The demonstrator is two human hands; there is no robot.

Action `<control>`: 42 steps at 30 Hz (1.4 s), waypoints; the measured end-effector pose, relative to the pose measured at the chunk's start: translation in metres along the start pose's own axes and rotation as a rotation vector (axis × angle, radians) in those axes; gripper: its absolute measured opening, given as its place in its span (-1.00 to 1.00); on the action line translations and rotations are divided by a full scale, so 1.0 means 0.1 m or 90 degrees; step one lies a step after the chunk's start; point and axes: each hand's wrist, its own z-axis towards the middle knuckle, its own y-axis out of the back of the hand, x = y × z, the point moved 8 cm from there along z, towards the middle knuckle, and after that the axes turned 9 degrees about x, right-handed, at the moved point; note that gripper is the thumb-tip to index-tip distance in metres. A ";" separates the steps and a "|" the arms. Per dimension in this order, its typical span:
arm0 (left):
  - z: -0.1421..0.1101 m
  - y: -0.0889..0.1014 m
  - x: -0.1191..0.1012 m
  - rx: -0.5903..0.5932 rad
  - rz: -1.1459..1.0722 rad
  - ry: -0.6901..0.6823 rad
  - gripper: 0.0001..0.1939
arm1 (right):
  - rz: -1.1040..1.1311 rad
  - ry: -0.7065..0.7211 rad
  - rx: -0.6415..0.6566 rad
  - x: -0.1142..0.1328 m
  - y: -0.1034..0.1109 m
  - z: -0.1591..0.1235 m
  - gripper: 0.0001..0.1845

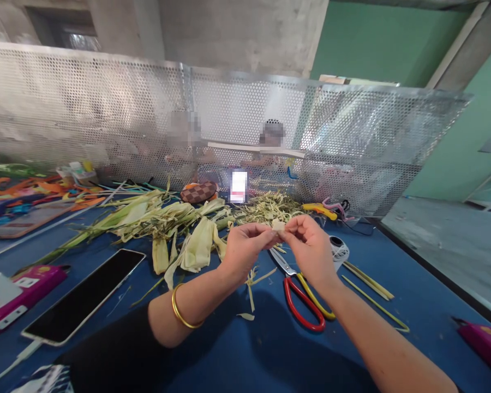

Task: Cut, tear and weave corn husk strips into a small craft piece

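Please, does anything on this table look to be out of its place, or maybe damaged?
Nothing looks clearly broken. Still, a few pale scraps lie loose on the blue table, left of the scissors, apart from the larger husk pile, so they look stray.

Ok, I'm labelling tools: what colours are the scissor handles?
One red handle, one yellow handle; head view.

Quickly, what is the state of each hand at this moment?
Left hand: closed, pinching a small pale piece.
Right hand: closed, pinching the small pale piece's other side.
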 end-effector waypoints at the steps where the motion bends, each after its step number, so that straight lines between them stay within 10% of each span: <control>1: 0.00 0.00 0.00 -0.001 0.007 -0.001 -0.86 | 0.002 0.008 0.001 0.01 0.00 0.00 -0.90; 13: -0.02 0.00 0.07 -0.014 -0.106 0.088 -0.84 | -0.157 0.193 0.020 0.29 -0.04 -0.08 -0.92; 30: 0.00 0.05 -0.04 -0.034 -0.002 -0.022 -0.90 | -0.061 0.072 -0.029 0.08 0.00 -0.05 -0.95; 42: -0.01 0.08 0.05 -0.036 -0.095 0.066 -0.82 | -0.157 0.206 0.014 0.29 -0.07 -0.10 -0.90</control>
